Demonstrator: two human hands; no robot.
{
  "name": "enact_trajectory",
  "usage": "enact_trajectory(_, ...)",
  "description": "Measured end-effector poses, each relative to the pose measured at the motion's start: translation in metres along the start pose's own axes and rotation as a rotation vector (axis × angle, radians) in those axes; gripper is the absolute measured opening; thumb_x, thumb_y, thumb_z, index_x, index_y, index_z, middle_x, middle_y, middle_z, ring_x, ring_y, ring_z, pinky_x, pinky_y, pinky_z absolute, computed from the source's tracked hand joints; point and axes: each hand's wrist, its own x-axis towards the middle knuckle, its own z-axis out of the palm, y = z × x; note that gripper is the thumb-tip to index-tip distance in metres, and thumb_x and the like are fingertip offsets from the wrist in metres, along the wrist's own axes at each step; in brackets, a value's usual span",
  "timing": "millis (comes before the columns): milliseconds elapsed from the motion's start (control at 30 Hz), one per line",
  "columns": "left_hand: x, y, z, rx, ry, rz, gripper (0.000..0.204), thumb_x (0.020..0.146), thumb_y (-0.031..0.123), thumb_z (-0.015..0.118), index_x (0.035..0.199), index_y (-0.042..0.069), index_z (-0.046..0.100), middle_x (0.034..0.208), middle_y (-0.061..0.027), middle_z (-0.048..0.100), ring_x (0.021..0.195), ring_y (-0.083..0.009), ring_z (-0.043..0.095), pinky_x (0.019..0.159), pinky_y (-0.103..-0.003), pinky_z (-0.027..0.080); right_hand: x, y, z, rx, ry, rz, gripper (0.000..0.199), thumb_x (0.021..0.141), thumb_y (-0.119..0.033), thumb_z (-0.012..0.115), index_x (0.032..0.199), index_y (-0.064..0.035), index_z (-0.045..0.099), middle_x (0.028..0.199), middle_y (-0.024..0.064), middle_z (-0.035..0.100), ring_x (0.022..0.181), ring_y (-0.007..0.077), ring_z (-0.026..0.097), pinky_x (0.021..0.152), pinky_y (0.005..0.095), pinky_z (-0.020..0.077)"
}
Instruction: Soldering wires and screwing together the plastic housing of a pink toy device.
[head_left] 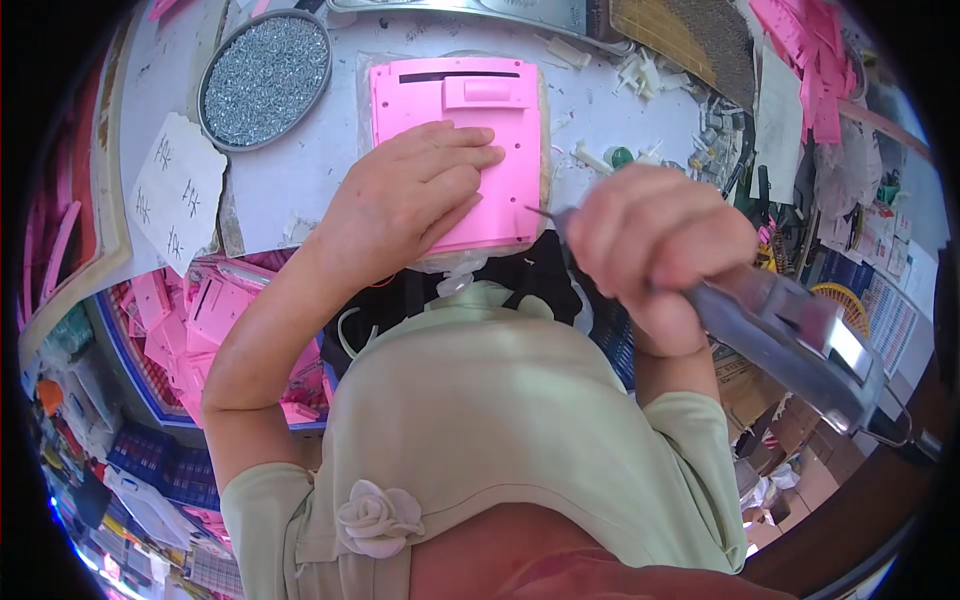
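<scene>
A flat pink plastic panel (420,105) with small holes, a dark slot and a raised block lies on a padded, plastic-wrapped support (546,130). My left hand (415,190) rests palm down on the panel, its fingers stretched out and lying flat. In my right hand (655,235) is a grey electric screwdriver (790,335), gripped near its front end. Its thin bit points left and ends just beside the panel's lower right part. I cannot tell whether the tip touches anything. Motion blurs the right hand slightly.
A round dish of small metal screws (265,80) stands at the upper left, beside a torn paper (178,190). Small white parts (650,75) lie at the upper right. Pink pieces fill a crate (190,330) below the table's left side; more pink parts (815,60) sit far right.
</scene>
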Motion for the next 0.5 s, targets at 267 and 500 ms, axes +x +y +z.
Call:
enact_trajectory(267,-0.001,0.001,0.001,-0.054,-0.001,-0.031,0.015,0.083,0.005,0.075,0.091,0.002,0.063,0.120,-0.0121,0.072,0.116,-0.0332,0.067,0.100,-0.046,0.054,0.005,0.022,0.009,-0.106,-0.070,0.055,0.027,0.092,-0.012,0.072,0.081,-0.0084,0.048,0.059,0.0048,0.053,0.047,0.0210,0.051,0.046,0.0353,0.0460)
enact_trajectory(500,-0.003,0.002,-0.001,-0.067,-0.017,-0.030,0.014,0.083,0.006,0.075,0.091,0.002,0.063,0.118,-0.0142,0.072,0.116,-0.0341,0.067,0.100,-0.047,0.054,0.032,0.026,-0.010,-0.150,0.050,0.118,0.029,0.093,-0.014,0.070,0.083,-0.0094,0.043,0.057,0.0036,0.049,0.047,0.0195,0.047,0.048,0.0352,0.0447)
